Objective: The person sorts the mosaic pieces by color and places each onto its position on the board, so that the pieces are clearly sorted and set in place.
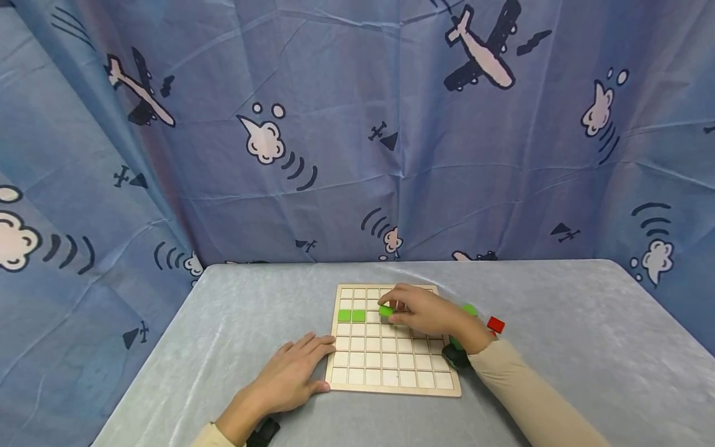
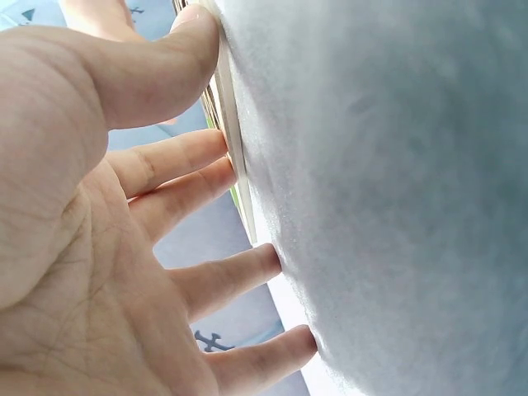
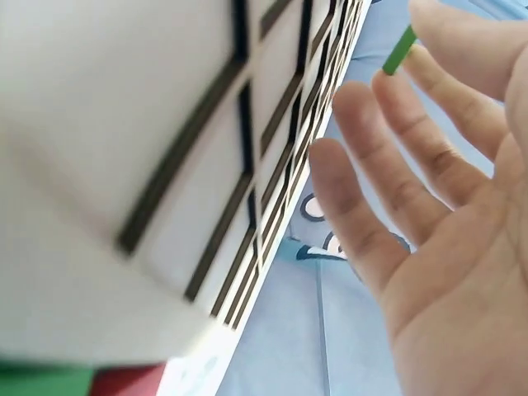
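A wooden grid board (image 1: 397,390) lies on the grey-covered table, with two green square tiles (image 1: 352,315) side by side in its cells at the left. Above the board, to the right of that pair, my right hand (image 1: 429,311) pinches another green tile (image 1: 386,311) between thumb and fingertips. The same tile (image 3: 399,51) appears edge-on in the right wrist view, while the other fingers are extended. My left hand (image 1: 293,372) rests spread at the board's lower left, thumb and some fingertips (image 2: 216,142) touching its edge.
To the board's right are a red tile (image 1: 495,325) and green pieces (image 1: 469,308), partly hidden by my right wrist. Dark bands circle both wrists. A blue curtain (image 1: 335,124) with printed airplanes hangs behind the table (image 1: 234,298).
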The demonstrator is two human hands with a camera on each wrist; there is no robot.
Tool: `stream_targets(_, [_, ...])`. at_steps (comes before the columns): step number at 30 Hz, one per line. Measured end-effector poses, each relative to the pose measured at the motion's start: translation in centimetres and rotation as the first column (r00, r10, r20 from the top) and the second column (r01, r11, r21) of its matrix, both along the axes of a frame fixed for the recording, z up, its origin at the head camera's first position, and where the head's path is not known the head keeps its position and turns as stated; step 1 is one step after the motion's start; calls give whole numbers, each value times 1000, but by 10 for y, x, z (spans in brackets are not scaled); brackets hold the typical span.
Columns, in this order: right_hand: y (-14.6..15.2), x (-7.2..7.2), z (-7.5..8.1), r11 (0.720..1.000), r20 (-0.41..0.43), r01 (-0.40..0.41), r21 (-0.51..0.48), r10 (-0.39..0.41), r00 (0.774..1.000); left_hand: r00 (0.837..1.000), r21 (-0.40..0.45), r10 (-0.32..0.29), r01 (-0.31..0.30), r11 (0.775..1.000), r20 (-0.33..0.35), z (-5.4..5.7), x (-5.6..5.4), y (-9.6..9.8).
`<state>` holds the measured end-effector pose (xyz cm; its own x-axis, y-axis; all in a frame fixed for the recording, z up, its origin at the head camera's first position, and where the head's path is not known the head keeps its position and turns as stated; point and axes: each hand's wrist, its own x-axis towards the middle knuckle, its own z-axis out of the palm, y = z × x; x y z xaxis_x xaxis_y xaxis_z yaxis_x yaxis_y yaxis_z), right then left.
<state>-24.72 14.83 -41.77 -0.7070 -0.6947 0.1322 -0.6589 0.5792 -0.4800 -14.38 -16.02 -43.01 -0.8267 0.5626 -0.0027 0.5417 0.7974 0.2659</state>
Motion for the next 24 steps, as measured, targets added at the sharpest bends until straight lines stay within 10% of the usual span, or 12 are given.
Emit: stream_targets(24, [-21, 1, -2, 999, -4, 23, 47, -23, 1000, 1000, -1, -4, 4, 1000, -26, -1, 0, 1])
